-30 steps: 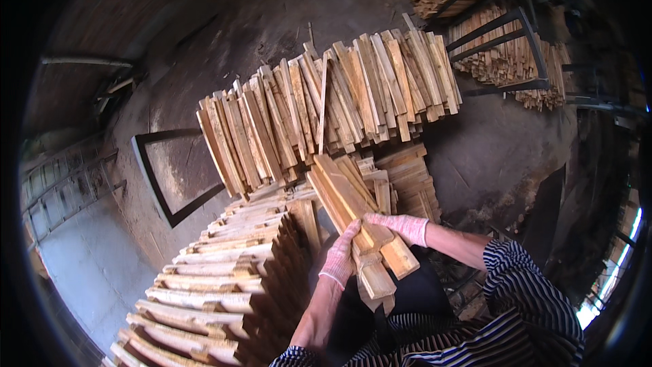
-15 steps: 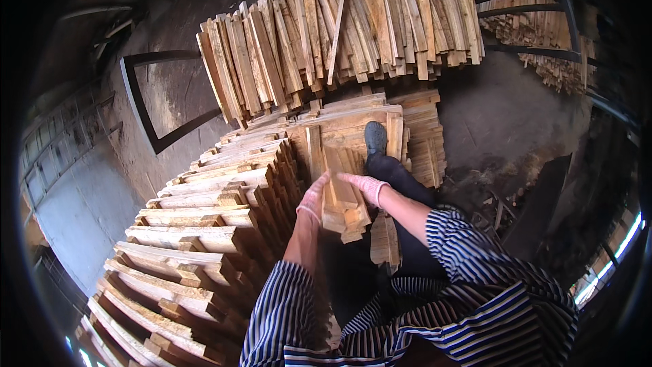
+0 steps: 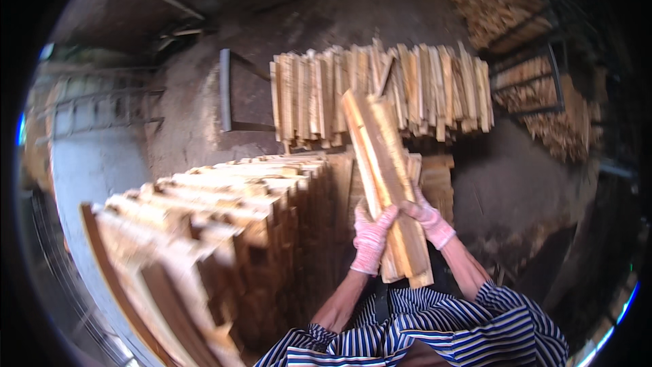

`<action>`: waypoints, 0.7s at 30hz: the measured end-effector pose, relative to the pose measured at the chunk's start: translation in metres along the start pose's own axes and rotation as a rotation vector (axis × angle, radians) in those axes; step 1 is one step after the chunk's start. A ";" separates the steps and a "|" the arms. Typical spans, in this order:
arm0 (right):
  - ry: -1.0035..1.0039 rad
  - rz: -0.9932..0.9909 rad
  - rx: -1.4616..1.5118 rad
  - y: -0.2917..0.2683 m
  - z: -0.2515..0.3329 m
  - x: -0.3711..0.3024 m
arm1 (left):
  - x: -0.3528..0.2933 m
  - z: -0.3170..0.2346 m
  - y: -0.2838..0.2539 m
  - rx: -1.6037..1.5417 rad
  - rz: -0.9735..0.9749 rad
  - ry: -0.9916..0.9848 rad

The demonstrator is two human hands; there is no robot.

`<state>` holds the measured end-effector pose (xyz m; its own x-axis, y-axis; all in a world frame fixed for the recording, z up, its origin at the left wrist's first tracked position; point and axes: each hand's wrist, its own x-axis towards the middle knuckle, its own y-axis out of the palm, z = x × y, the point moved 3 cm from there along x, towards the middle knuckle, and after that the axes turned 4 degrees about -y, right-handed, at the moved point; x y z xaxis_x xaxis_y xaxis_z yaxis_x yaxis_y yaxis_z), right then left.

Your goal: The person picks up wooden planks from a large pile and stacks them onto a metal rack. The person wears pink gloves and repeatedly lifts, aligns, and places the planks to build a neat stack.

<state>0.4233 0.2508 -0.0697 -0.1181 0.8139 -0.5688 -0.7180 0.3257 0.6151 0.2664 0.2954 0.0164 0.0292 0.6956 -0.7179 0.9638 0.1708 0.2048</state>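
A small bundle of long wooden slats [image 3: 382,163] is up in front of my body, tilted with its far end leaning slightly left. In a pink-and-white work glove, my left hand [image 3: 373,238] grips the bundle's left side near its lower end. My right hand [image 3: 430,221], gloved the same way, is closed on the right side. Fingers of both hands press against the wood, and parts of them are hidden behind it. Beyond the bundle lie more flat wooden pieces [image 3: 435,183], partly covered by it.
On my left rises a tall stack of crosswise-layered slats [image 3: 224,194], blurred at its near end. A row of slats [image 3: 312,98] lies across the far side, with dark metal frames [image 3: 226,92] at its ends. Wood heaps [image 3: 492,0] are at far right; a pale panel [image 3: 98,156] is at left.
The bundle has come up from low beside the stack, its far end now raised. Both hands have moved right and now grip its sides. The view has shifted, and my foot no longer shows.
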 end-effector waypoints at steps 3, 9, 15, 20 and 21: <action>-0.251 0.223 -0.281 0.085 0.099 -0.039 | -0.078 -0.084 0.027 -0.115 0.116 0.204; -0.499 0.544 -0.610 0.294 0.184 -0.098 | -0.183 -0.225 -0.033 -0.216 0.245 0.609; -0.341 0.908 -0.526 0.477 0.156 -0.171 | -0.304 -0.297 -0.123 -0.392 0.215 0.885; -0.054 1.207 -0.461 0.563 0.100 -0.220 | -0.376 -0.268 -0.214 -0.264 -0.175 1.080; -0.120 1.212 -0.578 0.571 0.095 -0.211 | -0.382 -0.263 -0.233 -0.061 -0.323 1.248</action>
<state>0.1035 0.3112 0.4536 -0.8406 0.4885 0.2340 -0.3923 -0.8469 0.3589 -0.0387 0.1735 0.4179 -0.4992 0.7895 0.3572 0.8664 0.4606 0.1927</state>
